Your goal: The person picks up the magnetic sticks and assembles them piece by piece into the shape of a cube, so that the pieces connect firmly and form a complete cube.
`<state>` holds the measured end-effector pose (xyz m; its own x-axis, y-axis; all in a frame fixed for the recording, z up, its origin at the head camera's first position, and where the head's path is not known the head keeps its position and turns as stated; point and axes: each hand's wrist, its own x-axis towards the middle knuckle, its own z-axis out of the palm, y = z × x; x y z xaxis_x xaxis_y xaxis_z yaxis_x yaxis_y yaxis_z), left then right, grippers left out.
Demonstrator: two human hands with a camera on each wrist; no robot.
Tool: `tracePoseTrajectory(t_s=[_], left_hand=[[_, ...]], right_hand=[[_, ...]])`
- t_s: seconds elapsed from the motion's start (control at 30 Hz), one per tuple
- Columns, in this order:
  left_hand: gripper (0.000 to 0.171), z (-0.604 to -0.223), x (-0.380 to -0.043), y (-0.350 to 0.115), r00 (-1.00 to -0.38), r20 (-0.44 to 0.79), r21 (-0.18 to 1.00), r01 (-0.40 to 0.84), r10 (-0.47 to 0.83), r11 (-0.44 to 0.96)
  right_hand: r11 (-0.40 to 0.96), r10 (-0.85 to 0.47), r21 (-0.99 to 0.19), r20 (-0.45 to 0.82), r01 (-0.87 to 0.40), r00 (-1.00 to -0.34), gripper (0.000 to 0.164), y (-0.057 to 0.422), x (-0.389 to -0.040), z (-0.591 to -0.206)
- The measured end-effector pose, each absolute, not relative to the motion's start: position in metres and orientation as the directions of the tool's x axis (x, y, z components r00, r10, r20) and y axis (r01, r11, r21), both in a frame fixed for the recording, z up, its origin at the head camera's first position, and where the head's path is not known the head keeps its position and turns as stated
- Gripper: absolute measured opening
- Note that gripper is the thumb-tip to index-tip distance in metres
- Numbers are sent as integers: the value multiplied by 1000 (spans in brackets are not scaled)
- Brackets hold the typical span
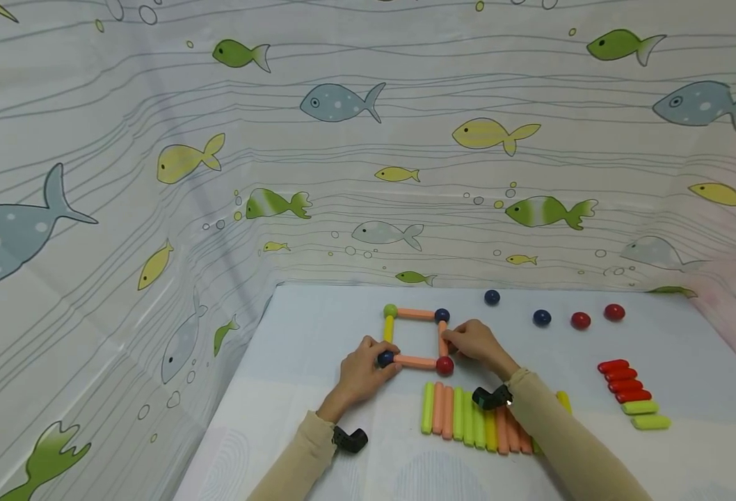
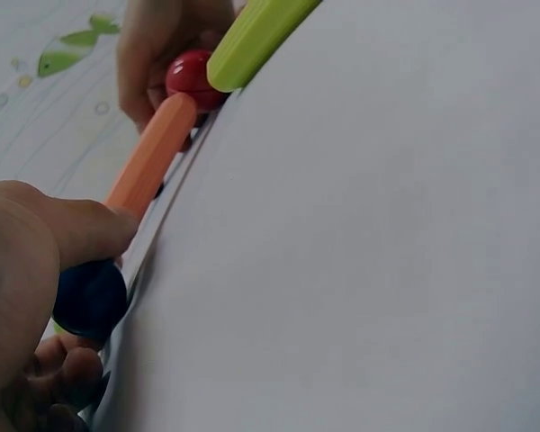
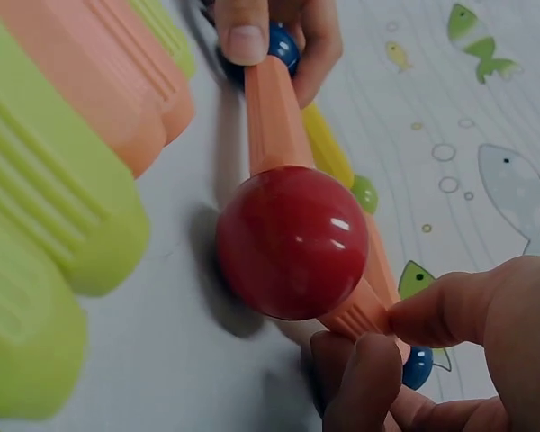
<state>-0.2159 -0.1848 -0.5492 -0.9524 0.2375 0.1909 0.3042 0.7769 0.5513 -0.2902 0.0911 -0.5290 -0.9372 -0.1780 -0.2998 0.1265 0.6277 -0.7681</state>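
A square frame of rods and balls lies on the table in the head view. Its corners are a green ball, a dark blue ball, a red ball and another dark blue ball. Orange rods form three sides, a yellow rod the left one. My left hand grips the near-left blue ball, thumb against the front orange rod's end. The right-side orange rod is pinched between my right hand's thumb and fingers, beside the red ball.
A row of green, orange and yellow rods lies nearest me, partly under my right forearm. Loose blue balls and red balls sit at the back right. Short red pieces and green pieces lie at the right.
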Motion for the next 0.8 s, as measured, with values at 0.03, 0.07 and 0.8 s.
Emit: tracePoseTrajectory(t_s=[0.03,0.07,0.8], left_hand=[[29,-549,-216,-184,-951,200,549,310,238,777],[31,-549,-215,-184,-949,208,546,314,238,776],[28,-555,-214,-178,-915,329,508,381,235,773]], right_hand=[[630,-175,-767,-291,120,-941,39,91,-290,-529],[630,-170,-768,-283,117,-944,39,91,-289,-529],[676,-140,-728,-278,113,-950,47,94,-291,-523]])
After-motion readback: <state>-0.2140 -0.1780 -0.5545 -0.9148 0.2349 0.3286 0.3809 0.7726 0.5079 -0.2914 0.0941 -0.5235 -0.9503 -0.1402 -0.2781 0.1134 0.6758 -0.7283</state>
